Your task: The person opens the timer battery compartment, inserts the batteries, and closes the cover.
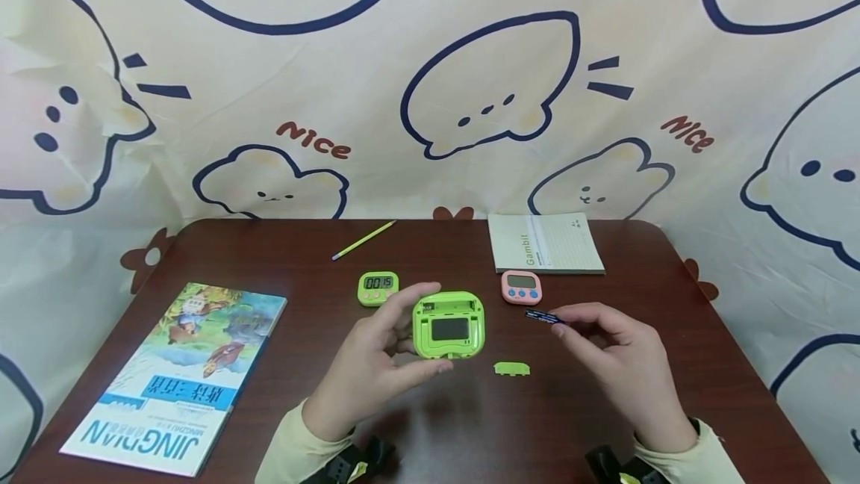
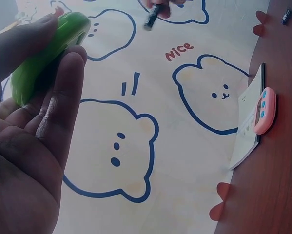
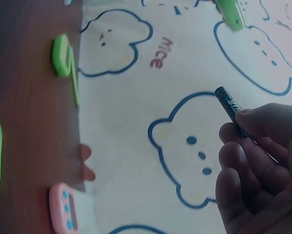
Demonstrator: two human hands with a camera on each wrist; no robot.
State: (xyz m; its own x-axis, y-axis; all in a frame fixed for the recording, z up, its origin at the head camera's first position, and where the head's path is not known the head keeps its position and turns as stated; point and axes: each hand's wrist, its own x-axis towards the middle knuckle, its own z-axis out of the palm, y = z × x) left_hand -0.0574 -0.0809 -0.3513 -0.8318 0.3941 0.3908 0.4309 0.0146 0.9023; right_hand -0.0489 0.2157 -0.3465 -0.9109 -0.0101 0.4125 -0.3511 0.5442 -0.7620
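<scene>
My left hand [image 1: 376, 372] grips a green rounded device [image 1: 480, 327] between thumb and fingers, with its dark window and open battery slot facing me. In the left wrist view the green device [image 2: 70, 31] shows edge-on. My right hand [image 1: 614, 361] pinches a dark battery [image 3: 229, 105] between thumb and forefinger, to the right of the device. Another small dark cylinder [image 2: 285, 17] lies on the table in the left wrist view. A small green cover [image 1: 512, 369] lies between the hands, below the device.
Behind the hands sit a small green timer [image 1: 378, 288] and a pink timer [image 1: 521, 287]. A pencil [image 1: 363, 240] and a notebook [image 1: 547, 245] lie at the table's [image 1: 443, 424] far edge. A blue picture book [image 1: 181, 372] lies at left. A printed curtain [image 1: 376, 95] surrounds the table.
</scene>
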